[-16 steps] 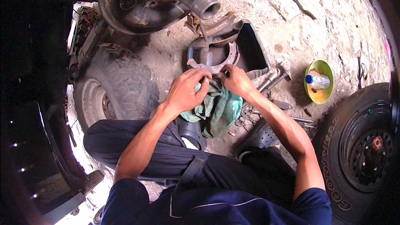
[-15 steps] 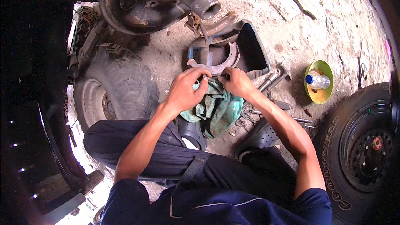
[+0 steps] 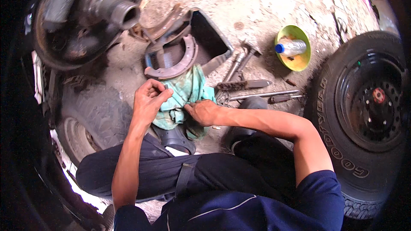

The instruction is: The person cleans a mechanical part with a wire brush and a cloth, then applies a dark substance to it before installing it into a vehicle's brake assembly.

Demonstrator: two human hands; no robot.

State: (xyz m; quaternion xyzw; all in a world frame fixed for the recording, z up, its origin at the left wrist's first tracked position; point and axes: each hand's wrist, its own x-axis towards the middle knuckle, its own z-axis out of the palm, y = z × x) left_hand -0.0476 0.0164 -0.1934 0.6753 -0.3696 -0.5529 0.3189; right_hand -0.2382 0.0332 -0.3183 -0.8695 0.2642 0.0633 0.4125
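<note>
My left hand (image 3: 147, 102) is curled shut at the left edge of a crumpled green rag (image 3: 185, 90) and seems to grip its fold. On the rag's right side, my right hand (image 3: 201, 112) pinches the cloth. Just beyond the rag, a curved rusty brake shoe (image 3: 180, 62) lies against a black metal tray (image 3: 212, 38). Neither hand touches the shoe. The rag lies over my dark shoe (image 3: 175, 139) on the ground.
A bare wheel hub with its axle stub (image 3: 107, 7) hangs at the upper left. A tyre (image 3: 96, 113) lies under my left arm, and a wheel (image 3: 364, 111) lies at the right. A wire brush (image 3: 242, 85), sockets (image 3: 237, 62), a screwdriver (image 3: 267, 95) and a yellow bowl (image 3: 299, 62) holding a plastic bottle (image 3: 291, 47) sit on the concrete.
Both hands have drawn back from the brake shoe toward my body, bringing the rag along. The shoe now rests by the tray, free of my hands.
</note>
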